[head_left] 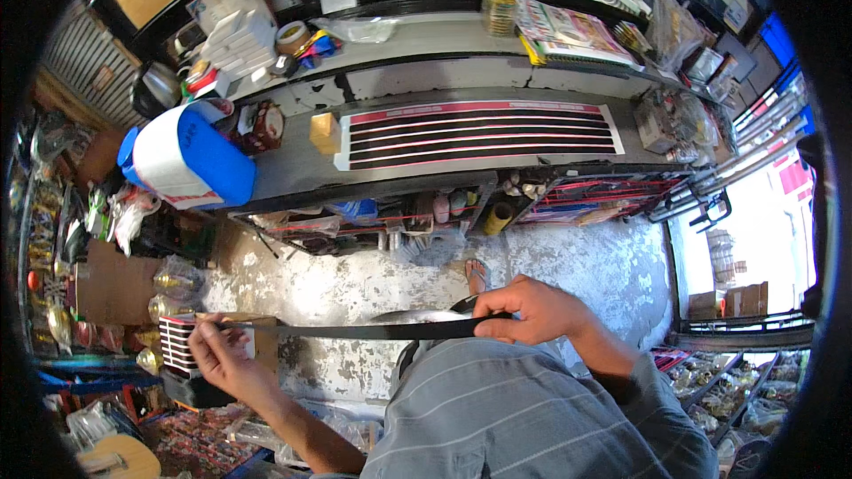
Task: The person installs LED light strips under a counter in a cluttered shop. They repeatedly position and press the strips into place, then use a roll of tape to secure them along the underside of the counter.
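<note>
A long, flat black strip [373, 332] is stretched nearly level in front of my body, held at both ends. My left hand [224, 359] pinches its left end between thumb and fingers. At the other end, my right hand [532, 312] grips it with curled fingers. Ahead on the counter lies a white sheet [484, 135] bearing several black strips with thin red lines, lying apart from my hands. A stack with similar black and white stripes [177, 346] sits next to my left hand, partly hidden by it.
Along the dark counter [306, 184] stand a blue and white container [200, 155] and a small yellowish block [326, 134]. Papers and magazines [564, 27] lie on the shelf behind. The floor [586, 257] is worn. Racks with bagged goods flank both sides.
</note>
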Action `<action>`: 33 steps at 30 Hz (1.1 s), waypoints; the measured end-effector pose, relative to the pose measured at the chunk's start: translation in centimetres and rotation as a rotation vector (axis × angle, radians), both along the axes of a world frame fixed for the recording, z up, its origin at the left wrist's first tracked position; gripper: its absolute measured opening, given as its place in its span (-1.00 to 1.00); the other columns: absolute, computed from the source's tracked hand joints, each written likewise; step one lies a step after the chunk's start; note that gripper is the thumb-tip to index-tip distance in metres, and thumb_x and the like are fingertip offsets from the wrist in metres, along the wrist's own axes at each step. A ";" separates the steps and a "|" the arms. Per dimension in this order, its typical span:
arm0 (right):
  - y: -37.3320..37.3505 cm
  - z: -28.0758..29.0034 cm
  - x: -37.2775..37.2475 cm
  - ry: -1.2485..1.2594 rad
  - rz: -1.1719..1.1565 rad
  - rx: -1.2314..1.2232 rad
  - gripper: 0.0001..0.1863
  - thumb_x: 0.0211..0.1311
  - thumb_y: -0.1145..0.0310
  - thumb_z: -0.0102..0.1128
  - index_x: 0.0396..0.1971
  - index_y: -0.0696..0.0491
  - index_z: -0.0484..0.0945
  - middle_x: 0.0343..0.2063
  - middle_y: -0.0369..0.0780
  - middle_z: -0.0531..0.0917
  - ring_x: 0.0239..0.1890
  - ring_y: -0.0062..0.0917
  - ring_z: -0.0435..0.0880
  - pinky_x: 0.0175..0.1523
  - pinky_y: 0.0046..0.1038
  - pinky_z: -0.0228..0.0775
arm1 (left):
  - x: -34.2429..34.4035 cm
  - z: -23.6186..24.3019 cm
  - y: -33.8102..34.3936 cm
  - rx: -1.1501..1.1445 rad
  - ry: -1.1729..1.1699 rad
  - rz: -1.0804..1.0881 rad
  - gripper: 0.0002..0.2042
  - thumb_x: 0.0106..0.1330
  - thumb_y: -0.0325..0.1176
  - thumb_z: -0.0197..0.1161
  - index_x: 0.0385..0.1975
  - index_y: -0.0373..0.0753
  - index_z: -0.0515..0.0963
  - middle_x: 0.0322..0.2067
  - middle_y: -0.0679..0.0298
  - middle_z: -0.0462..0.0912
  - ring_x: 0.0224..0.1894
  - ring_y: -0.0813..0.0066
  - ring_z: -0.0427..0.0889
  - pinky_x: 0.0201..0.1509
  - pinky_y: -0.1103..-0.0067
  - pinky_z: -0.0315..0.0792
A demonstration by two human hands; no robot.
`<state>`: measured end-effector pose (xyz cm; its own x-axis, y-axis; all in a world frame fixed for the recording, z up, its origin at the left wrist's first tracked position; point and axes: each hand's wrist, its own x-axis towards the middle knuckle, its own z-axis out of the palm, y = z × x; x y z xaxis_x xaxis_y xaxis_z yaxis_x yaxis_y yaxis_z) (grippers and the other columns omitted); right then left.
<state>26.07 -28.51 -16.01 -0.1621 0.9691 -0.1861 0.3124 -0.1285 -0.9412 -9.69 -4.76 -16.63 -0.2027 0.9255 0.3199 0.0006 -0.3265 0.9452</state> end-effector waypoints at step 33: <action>-14.4 -16.7 65.7 -0.524 -0.649 -0.425 -0.83 0.39 0.39 0.43 -0.20 0.11 0.61 -0.40 -0.34 0.61 -0.29 -0.58 0.58 -0.10 -0.37 0.52 | 33.2 -25.1 27.0 -0.619 -0.194 -0.328 -0.94 0.50 -0.64 0.29 -0.12 -0.42 0.61 -0.16 0.06 0.76 -0.10 0.21 0.85 0.09 0.42 0.77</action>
<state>91.75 -42.88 -32.73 0.5914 0.6745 -0.4419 0.4303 -0.7275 -0.5344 23.55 22.19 -41.70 0.1163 0.9481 -0.2958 -0.1922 0.3137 0.9299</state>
